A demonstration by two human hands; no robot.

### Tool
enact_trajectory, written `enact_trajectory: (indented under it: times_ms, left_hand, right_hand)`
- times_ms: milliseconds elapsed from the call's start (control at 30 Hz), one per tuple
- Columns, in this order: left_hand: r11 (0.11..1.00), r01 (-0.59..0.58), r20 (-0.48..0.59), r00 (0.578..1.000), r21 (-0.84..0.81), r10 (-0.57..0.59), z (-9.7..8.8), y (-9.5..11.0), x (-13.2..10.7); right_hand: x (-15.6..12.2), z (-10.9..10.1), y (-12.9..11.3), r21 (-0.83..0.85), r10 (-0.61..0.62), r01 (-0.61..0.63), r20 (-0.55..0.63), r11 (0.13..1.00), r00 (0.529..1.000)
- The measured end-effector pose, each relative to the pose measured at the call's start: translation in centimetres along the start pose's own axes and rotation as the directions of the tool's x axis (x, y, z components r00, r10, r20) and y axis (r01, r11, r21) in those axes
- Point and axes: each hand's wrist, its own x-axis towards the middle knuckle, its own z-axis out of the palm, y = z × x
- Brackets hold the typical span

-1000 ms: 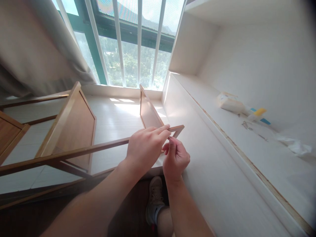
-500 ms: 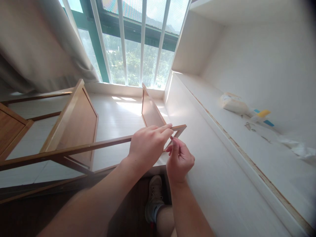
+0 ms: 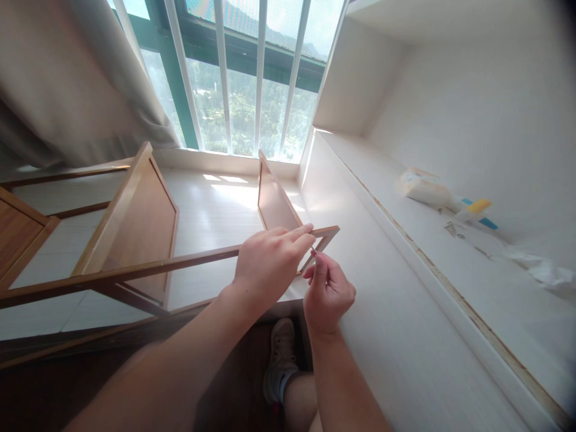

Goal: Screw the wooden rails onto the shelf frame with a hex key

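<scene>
Across the wooden frame lies a long wooden rail [image 3: 180, 263], and my left hand [image 3: 270, 255] is wrapped over it near its right end, fingers pointing right. Just below that end, my right hand [image 3: 327, 291] is closed in a pinch. A thin sliver shows between its fingertips and the rail, too small to name. Beyond my hands stands a wooden end panel [image 3: 279, 195], its lower part partly hidden by my left hand. A second wooden panel [image 3: 141, 231] stands upright to the left, meeting the rail.
On the white ledge [image 3: 450, 264] at right lie a pale packet [image 3: 425, 188], a yellow and blue item [image 3: 479, 207], small metal pieces [image 3: 454, 230] and crumpled plastic [image 3: 546, 270]. A barred window [image 3: 245, 90] is ahead, a curtain [image 3: 81, 90] at left. My shoe [image 3: 282, 348] is below.
Hardly anything differs. The right fingertips have dropped very slightly from the rail, and a little more of the thin sliver shows. My left hand keeps its place on the rail.
</scene>
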Motion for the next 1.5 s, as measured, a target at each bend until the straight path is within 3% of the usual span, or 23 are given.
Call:
enact_trajectory:
  times_ms: [433, 733, 833, 900, 1000, 1133, 1200, 1300, 1500]
  left_hand:
    - [0.999, -0.015, -0.030, 0.999, 0.028, 0.016, 0.2, -0.1, 0.0]
    - [0.998, -0.027, -0.075, 0.997, 0.064, 0.032, 0.5, -0.1, -0.1]
    - [0.997, -0.027, -0.063, 0.998, 0.079, 0.032, 0.5, -0.1, -0.1]
    - [0.996, -0.030, -0.056, 0.998, 0.086, 0.035, 0.5, -0.2, -0.2]
    - [0.995, -0.044, -0.059, 0.997, 0.089, 0.049, 0.5, -0.2, -0.2]
    - [0.996, -0.056, -0.067, 0.996, 0.070, 0.061, 0.4, -0.1, 0.0]
    - [0.997, -0.055, -0.079, 0.995, 0.061, 0.059, 0.4, 0.0, 0.0]
    - [0.997, -0.056, -0.086, 0.994, 0.056, 0.060, 0.4, 0.0, 0.0]
    - [0.995, -0.062, -0.081, 0.994, 0.083, 0.069, 0.6, -0.1, -0.2]
  right_hand:
    - [0.6, -0.2, 0.0, -0.041, -0.098, 0.099, 0.012, 0.994, 0.995]
    - [0.5, -0.6, 0.0, -0.044, 0.076, -0.070, 0.164, 0.997, 0.983]
    - [0.3, 0.0, -0.4, 0.081, 0.187, -0.212, 0.239, 0.974, 0.953]
    - [0.2, 0.6, -0.8, 0.245, 0.300, -0.386, 0.325, 0.889, 0.897]
    - [0.4, 1.0, -1.2, 0.493, 0.386, -0.634, 0.517, 0.596, 0.764]
    - [0.9, 0.7, -1.3, 0.591, 0.239, -0.801, 0.768, 0.089, 0.594]
    - [1.1, 0.4, -1.2, 0.564, 0.177, -0.822, 0.819, -0.074, 0.546]
    - [1.2, 0.3, -1.0, 0.560, 0.160, -0.819, 0.826, -0.126, 0.541]
    - [1.6, 0.4, -1.2, 0.607, 0.230, -0.795, 0.772, 0.013, 0.593]
